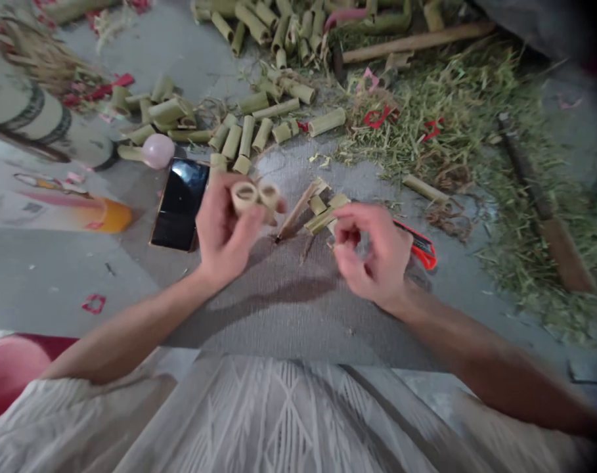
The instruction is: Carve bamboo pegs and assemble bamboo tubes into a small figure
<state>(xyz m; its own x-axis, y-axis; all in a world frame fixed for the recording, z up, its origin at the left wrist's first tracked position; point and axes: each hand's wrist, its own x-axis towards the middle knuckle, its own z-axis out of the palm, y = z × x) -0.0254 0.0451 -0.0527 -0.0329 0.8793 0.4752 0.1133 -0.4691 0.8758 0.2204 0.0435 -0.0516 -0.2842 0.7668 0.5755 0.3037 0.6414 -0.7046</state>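
Note:
My left hand (226,233) is closed around short pale bamboo tubes (245,194), two of their round hollow ends facing up toward me. To the right, my right hand (374,249) has its thumb and forefinger curled together; whatever may be pinched there is too small or blurred to tell. Beside its fingertips lie split bamboo pieces (319,220) on the grey mat (278,315). A thin brown stick (297,209) leans between the two hands. Partly behind my right hand is a red and black utility knife (420,246).
A dark phone (180,205) lies left of my left hand, near a pale pink balloon (158,152). Cut green bamboo tubes (246,135) cover the far side. Shredded greenery (456,112), a long-bladed tool (544,210) and a hammer (416,43) lie right. An orange-bottomed cup (108,215) is left.

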